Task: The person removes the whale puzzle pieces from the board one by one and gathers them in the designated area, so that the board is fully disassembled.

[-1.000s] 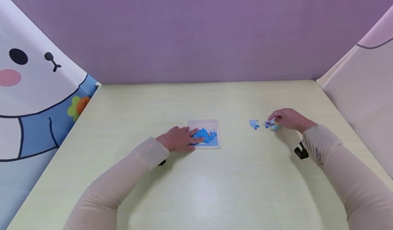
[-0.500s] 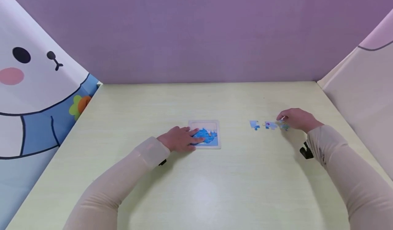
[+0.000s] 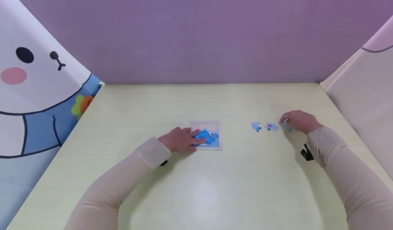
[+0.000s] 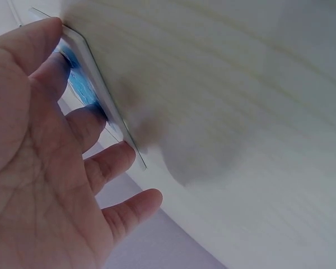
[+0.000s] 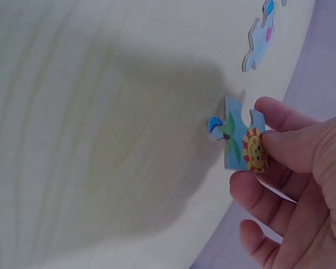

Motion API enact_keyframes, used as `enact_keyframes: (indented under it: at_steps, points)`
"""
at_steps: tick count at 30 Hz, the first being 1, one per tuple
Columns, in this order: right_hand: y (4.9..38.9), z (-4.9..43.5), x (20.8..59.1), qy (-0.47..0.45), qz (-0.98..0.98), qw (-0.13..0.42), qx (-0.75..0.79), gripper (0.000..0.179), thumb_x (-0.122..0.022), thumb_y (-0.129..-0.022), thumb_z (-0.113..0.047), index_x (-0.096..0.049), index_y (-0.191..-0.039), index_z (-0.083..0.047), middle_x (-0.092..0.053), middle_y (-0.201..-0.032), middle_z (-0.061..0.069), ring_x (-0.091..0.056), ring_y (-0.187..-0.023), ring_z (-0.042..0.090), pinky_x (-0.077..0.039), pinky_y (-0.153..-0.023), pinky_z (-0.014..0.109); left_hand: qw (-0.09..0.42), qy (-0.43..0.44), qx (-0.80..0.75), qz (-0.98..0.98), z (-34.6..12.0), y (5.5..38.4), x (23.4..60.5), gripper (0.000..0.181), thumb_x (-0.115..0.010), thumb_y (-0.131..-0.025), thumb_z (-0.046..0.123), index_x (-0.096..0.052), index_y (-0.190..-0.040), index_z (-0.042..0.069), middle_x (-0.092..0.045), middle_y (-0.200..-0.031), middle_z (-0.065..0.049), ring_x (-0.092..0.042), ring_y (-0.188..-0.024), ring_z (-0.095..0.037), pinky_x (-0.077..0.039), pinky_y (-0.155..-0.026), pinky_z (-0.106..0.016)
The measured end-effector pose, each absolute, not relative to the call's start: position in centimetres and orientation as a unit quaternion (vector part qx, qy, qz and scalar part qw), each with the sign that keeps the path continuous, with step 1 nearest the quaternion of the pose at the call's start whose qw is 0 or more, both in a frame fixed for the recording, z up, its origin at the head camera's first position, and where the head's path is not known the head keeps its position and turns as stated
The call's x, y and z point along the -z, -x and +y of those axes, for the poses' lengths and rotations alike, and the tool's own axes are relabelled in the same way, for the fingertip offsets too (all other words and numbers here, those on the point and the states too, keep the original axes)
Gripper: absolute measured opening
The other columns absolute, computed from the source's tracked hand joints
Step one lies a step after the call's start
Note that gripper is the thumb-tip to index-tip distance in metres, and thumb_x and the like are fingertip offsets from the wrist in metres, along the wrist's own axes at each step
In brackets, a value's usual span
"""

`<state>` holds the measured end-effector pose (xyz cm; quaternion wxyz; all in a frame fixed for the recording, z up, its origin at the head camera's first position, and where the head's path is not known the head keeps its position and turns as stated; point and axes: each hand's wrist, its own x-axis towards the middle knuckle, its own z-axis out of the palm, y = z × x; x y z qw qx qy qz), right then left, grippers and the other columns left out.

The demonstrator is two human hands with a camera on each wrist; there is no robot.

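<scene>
My left hand [image 3: 181, 140] rests with spread fingers on the left part of a small framed jigsaw puzzle [image 3: 220, 139], whose picture shows a blue whale-like animal. In the left wrist view its fingertips lie along the pale rim [image 4: 89, 56]. To the right, my right hand [image 3: 299, 121] pinches a jigsaw piece [image 5: 242, 157] printed with a smiling sun and a green palm, held close over the table. One light blue piece with a pink swirl [image 3: 272, 127] lies just left of that hand, and another blue piece [image 3: 256, 126] lies farther left.
The pale wooden table [image 3: 196, 189] reaches back to a purple cloth wall [image 3: 196, 35]. A printed cartoon cloth [image 3: 37, 97] hangs at the left, and a pale cloth [image 3: 365, 97] at the right.
My right hand has moved to the right with the sun piece, away from the swirl piece it was bunched with. The left hand stays on the framed puzzle.
</scene>
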<state>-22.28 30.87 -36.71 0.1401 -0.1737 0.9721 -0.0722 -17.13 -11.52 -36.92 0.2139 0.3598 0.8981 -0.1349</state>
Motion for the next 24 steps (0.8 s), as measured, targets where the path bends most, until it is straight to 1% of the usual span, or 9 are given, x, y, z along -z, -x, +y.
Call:
enact_keyframes:
  at_steps: [4,12,24]
  points:
    - [22.4,31.0,37.1,0.175,0.972,0.137,0.079,0.031,-0.043,-0.090,0.006,-0.070,-0.102,-0.002,-0.063,-0.113,0.028,-0.055,-0.109,0.049,-0.045,-0.085,0.056,0.212,-0.361,0.134,0.898,-11.5,17.1,37.0,0.051,-0.042,-0.100,0.045,-0.031,-0.150,0.036,-0.022,-0.158,-0.001,-0.029,-0.140,-0.031,-0.041,-0.100,-0.047]
    - [22.5,30.8,37.4,0.178,0.970,0.143,0.083,0.030,-0.043,-0.091,0.007,-0.070,-0.102,0.000,-0.062,-0.114,0.029,-0.053,-0.111,0.050,-0.044,-0.088,0.057,0.204,-0.364,0.147,0.897,-11.4,17.1,37.1,0.051,-0.040,-0.101,0.045,-0.030,-0.150,0.036,-0.022,-0.158,-0.001,-0.030,-0.140,-0.031,-0.045,-0.095,-0.044]
    - [22.9,31.2,38.5,0.181,0.971,0.125,0.094,0.026,-0.045,-0.090,0.007,-0.069,-0.101,0.002,-0.064,-0.111,0.028,-0.054,-0.109,0.049,-0.043,-0.089,0.057,0.208,-0.364,0.145,0.896,-11.2,17.4,37.4,0.051,-0.040,-0.101,0.045,-0.030,-0.150,0.035,-0.022,-0.158,-0.002,-0.029,-0.140,-0.032,-0.043,-0.098,-0.046]
